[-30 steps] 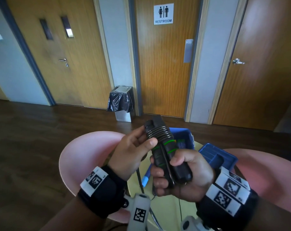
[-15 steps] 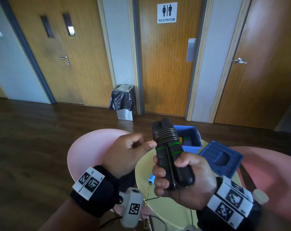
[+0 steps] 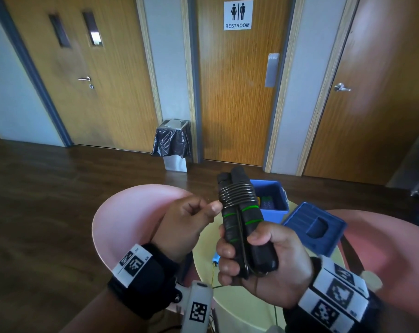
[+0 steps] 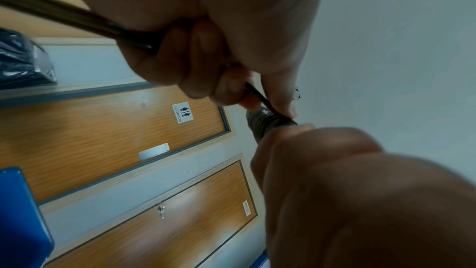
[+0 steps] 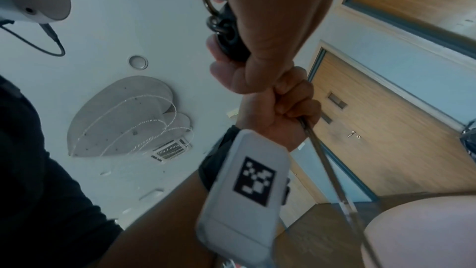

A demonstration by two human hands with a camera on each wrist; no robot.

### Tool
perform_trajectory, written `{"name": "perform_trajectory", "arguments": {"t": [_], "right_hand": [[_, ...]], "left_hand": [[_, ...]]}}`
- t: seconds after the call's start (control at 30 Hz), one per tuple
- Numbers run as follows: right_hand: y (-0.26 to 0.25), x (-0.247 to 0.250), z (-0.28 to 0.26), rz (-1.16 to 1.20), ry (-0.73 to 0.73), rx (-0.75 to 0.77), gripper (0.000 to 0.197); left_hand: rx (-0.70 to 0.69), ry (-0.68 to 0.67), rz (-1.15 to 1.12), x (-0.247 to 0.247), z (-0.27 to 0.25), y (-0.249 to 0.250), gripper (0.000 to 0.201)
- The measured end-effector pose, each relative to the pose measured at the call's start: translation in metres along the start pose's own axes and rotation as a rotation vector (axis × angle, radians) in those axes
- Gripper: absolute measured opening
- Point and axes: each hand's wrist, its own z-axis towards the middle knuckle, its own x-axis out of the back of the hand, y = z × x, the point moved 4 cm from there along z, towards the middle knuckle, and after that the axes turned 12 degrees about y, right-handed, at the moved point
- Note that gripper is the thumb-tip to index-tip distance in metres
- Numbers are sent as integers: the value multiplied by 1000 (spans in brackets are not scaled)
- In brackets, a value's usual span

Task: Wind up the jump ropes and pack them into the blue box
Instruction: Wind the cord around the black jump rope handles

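Observation:
My right hand [image 3: 242, 246] grips the two black jump rope handles [image 3: 251, 227] with green rings, held upright side by side above the table. Several turns of dark rope [image 3: 237, 194] are wound tightly round their upper part. My left hand [image 3: 211, 209] pinches the rope just left of those coils; in the left wrist view its curled fingers [image 4: 206, 64] hold the rope [image 4: 64, 15], which runs off to the upper left. The loose rope [image 5: 332, 170] hangs down from the left hand. The open blue box [image 3: 279, 203] stands behind the handles with small items inside.
The blue lid [image 3: 314, 227] lies right of the box on a round pale yellow table [image 3: 239, 304]. A blue-handled item [image 3: 215, 257] lies on the table under my hands. Pink chairs stand left [image 3: 131, 212] and right [image 3: 383, 248]. A lined bin [image 3: 172, 143] stands by the restroom door.
My left hand has come off the front of the handles and now pinches the rope at the left of the coils. The right hand keeps its grip.

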Motion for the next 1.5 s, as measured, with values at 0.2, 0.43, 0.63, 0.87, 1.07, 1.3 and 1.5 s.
{"name": "perform_trajectory", "arguments": {"t": [0.2, 0.43, 0.63, 0.87, 1.07, 1.3, 1.5], "right_hand": [[-1, -15, 1, 97, -86, -96, 38], [0, -27, 6, 57, -218, -125, 44], [-4, -12, 18, -109, -176, -45, 52], [-16, 13, 32, -578, 284, 164, 50], [-21, 9, 39, -1067, 391, 240, 27], [-6, 6, 30, -485, 226, 50, 30], [-6, -7, 20, -217, 28, -143, 38]], "left_hand": [[74, -22, -168, -2, 3, -7, 50], [396, -297, -557, -27, -8, -2, 68], [379, -154, -501, -22, 1, -7, 65], [256, -73, -484, -6, 13, -7, 51], [60, 42, -75, -7, 14, -5, 32], [63, 44, -145, -3, 5, -7, 43], [51, -28, -331, -2, 0, 0, 32]]}}
